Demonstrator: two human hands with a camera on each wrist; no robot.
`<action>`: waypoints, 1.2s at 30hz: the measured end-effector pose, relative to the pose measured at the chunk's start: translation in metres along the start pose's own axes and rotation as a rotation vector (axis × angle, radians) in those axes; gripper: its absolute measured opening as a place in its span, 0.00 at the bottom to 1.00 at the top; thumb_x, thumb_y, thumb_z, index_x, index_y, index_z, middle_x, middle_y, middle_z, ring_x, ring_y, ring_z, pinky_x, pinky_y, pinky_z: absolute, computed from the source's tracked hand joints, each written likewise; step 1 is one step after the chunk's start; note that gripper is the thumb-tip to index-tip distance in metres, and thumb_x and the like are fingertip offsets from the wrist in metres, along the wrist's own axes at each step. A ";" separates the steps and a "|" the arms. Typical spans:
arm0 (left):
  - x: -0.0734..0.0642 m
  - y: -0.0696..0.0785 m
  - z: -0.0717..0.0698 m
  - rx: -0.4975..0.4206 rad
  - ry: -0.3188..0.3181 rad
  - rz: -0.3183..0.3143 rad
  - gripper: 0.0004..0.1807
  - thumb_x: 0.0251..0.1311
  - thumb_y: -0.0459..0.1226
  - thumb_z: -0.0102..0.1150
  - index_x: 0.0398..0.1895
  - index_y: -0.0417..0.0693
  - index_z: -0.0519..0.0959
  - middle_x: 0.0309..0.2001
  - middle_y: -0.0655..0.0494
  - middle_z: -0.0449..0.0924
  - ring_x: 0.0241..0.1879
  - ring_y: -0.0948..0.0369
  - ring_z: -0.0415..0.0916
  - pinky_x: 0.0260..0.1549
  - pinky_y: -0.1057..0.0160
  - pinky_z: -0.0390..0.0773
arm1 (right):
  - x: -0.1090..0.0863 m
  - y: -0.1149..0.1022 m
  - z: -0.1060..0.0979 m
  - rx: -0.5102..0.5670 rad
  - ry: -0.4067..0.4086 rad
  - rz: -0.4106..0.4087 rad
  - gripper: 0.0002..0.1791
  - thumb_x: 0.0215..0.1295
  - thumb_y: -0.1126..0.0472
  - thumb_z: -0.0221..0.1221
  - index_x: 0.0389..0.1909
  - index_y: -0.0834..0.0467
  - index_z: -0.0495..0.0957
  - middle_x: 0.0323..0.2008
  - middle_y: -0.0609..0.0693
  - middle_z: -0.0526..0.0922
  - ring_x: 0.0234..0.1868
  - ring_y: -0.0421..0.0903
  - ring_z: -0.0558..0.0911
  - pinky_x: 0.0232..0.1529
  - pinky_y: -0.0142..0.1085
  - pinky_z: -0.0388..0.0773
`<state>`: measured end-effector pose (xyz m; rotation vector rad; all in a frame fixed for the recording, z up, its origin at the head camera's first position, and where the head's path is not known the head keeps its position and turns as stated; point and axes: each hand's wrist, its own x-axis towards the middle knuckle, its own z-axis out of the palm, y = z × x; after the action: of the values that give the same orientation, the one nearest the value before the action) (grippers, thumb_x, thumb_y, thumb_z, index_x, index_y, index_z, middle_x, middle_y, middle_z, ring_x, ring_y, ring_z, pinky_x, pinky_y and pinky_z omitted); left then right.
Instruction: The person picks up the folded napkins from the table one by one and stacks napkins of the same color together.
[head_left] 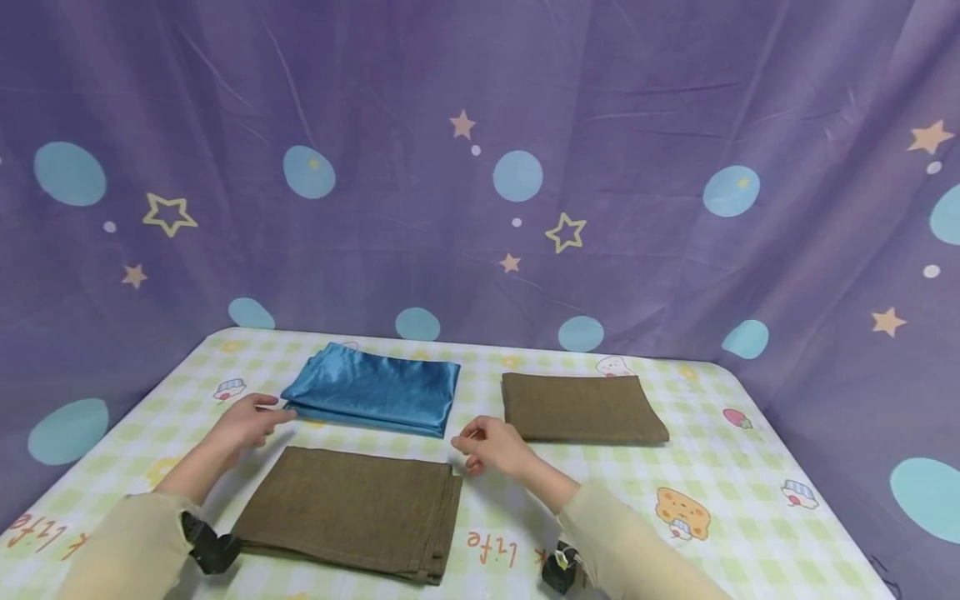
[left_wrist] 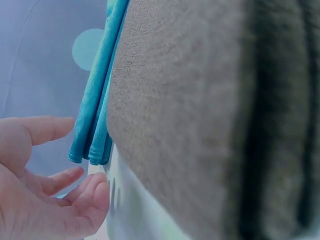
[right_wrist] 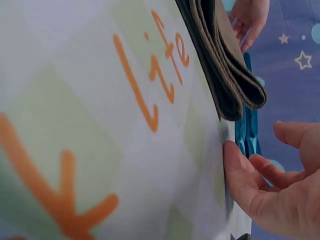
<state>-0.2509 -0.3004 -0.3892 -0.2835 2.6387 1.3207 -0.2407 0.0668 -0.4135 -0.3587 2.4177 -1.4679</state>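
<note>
Either side of folded blue cloth (head_left: 378, 387), left hand (head_left: 247, 426), right hand (head_left: 498, 447)

Green-checked table (head_left: 626, 468), folded blue cloth (head_left: 378, 388) back left, folded brown cloth (head_left: 348, 510) in front, second brown cloth (head_left: 581, 408) right.

We see satiny gloss on the blue cloth (head_left: 378, 389), matt, textured weave on both brown cloths (head_left: 348, 508), and a smooth-looking tablecloth (head_left: 750, 458).
</note>
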 end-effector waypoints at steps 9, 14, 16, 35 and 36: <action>-0.016 0.000 -0.002 0.045 -0.162 0.033 0.36 0.60 0.45 0.52 0.59 0.22 0.55 0.53 0.26 0.63 0.47 0.45 0.72 0.39 0.56 0.76 | -0.015 -0.003 0.003 0.027 -0.016 -0.014 0.23 0.58 0.53 0.60 0.48 0.66 0.70 0.34 0.54 0.76 0.27 0.48 0.81 0.26 0.36 0.79; -0.023 -0.001 0.002 0.063 -0.210 0.032 0.35 0.60 0.45 0.53 0.58 0.24 0.58 0.52 0.28 0.65 0.46 0.47 0.72 0.39 0.56 0.76 | -0.022 -0.004 0.006 -0.022 -0.035 -0.027 0.24 0.58 0.53 0.60 0.49 0.65 0.71 0.32 0.52 0.76 0.24 0.47 0.80 0.25 0.36 0.78; -0.028 -0.003 0.002 0.072 -0.230 0.022 0.34 0.59 0.45 0.53 0.57 0.24 0.59 0.50 0.31 0.68 0.44 0.50 0.73 0.37 0.56 0.76 | -0.025 -0.004 0.007 -0.064 -0.051 -0.040 0.24 0.58 0.52 0.60 0.49 0.65 0.71 0.31 0.51 0.76 0.22 0.46 0.80 0.25 0.35 0.76; -0.048 -0.008 0.003 0.083 -0.321 -0.010 0.32 0.56 0.40 0.57 0.55 0.25 0.60 0.38 0.48 0.72 0.39 0.57 0.71 0.35 0.53 0.76 | -0.030 -0.009 0.020 -0.345 -0.068 -0.057 0.26 0.45 0.47 0.68 0.41 0.60 0.77 0.23 0.43 0.75 0.22 0.37 0.74 0.30 0.33 0.72; -0.049 -0.009 0.003 0.087 -0.321 -0.005 0.31 0.56 0.40 0.58 0.55 0.25 0.60 0.38 0.48 0.72 0.39 0.58 0.72 0.36 0.53 0.76 | -0.030 -0.010 0.021 -0.341 -0.070 -0.056 0.26 0.45 0.47 0.68 0.41 0.60 0.77 0.23 0.43 0.74 0.21 0.38 0.73 0.30 0.33 0.72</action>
<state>-0.2016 -0.2984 -0.3859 -0.0596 2.4139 1.1370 -0.2043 0.0561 -0.4104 -0.5447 2.6173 -1.0394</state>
